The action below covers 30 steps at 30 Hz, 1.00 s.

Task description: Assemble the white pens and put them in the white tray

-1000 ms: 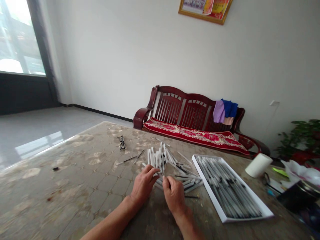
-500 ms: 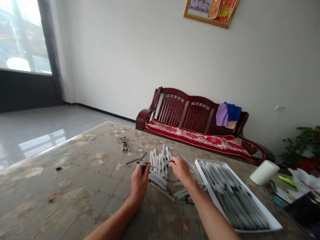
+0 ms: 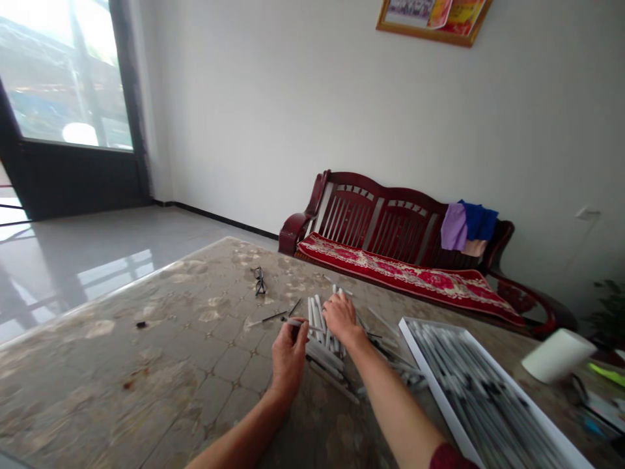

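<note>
My left hand point(image 3: 287, 361) is closed around a slim, pale pen point(image 3: 308, 326), which points to the right from the fingertips. Just beyond it, my right hand point(image 3: 342, 318) reaches down with curled fingers over a pile of white pen barrels point(image 3: 315, 314). What its fingertips grip, if anything, is hidden behind the hand. More translucent pens point(image 3: 326, 359) lie loosely between and under my two hands. A shallow white box point(image 3: 424, 374) stands to the right of my right forearm, filled with rows of pens with dark parts.
Black-framed glasses point(image 3: 259, 280) lie on the patterned tablecloth point(image 3: 195, 339), with thin dark sticks point(image 3: 274, 316) nearer to my left hand. A white paper roll point(image 3: 557, 355) rests at the right. Behind the table stands a dark red wooden bench point(image 3: 385, 215).
The view has swung a little to the left, so the scene sits further right. My right hand has moved onto the white barrels; my left hand keeps its pen.
</note>
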Motion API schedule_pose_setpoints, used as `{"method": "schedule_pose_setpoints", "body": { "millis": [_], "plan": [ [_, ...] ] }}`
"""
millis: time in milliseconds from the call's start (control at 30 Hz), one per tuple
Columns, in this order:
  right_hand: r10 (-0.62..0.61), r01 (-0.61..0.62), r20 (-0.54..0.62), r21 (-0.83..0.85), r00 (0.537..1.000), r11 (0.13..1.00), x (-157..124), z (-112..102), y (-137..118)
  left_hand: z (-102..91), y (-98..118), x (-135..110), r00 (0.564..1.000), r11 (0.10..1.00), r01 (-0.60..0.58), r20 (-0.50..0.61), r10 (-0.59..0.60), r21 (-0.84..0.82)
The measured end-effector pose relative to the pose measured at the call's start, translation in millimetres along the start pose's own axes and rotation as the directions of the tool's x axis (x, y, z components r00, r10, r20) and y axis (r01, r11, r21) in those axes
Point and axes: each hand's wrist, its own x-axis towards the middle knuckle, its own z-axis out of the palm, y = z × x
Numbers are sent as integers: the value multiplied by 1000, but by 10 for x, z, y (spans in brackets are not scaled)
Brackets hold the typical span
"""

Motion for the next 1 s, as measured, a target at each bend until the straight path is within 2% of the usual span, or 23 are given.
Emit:
{"method": "schedule_pose_setpoints", "body": {
  "millis": [100, 167, 200, 233, 267, 333, 367, 433, 533, 700, 867, 1000],
  "plan": [
    [31, -28, -74, 44, 997, 999, -121, -33, 49, 6, 32, 5, 999, 997, 46, 1, -46, -56],
    [125, -72, -192, 263, 973, 962, -241, -48, 100, 8, 68, 12, 996, 988, 91, 8, -90, -123],
    [212, -89, -236, 442, 948, 892, -312, -50, 128, 9, 87, 14, 994, 980, 113, 15, -112, -163],
    [313, -93, -243, 635, 918, 767, -390, -50, 152, 12, 106, 15, 991, 969, 136, 24, -134, -206],
    [405, -82, -212, 798, 889, 598, -473, -48, 169, 16, 122, 13, 987, 954, 163, 35, -160, -250],
    [503, -38, -104, 963, 858, 265, -647, -47, 177, 28, 147, 3, 972, 912, 234, 73, -223, -336],
    [522, -15, -63, 989, 851, 144, -731, -51, 167, 36, 156, -6, 961, 886, 275, 99, -257, -374],
    [541, 21, -20, 1000, 841, 6, -876, -67, 125, 50, 167, -30, 940, 837, 341, 150, -307, -428],
    [549, 41, 3, 997, 836, -66, -1007, -106, 46, 66, 172, -67, 920, 803, 393, 196, -341, -449],
    [548, 55, 31, 989, 836, -140, -1058, -148, -40, 84, 172, -99, 905, 786, 426, 226, -361, -448],
    [528, 46, 49, 985, 848, -164, -1070, -129, -104, 92, 170, -117, 894, 780, 445, 259, -365, -440],
    [551, 35, 78, 981, 831, -191, -1082, -88, -145, 89, 155, -134, 896, 783, 439, 282, -343, -440]
  ]
}}
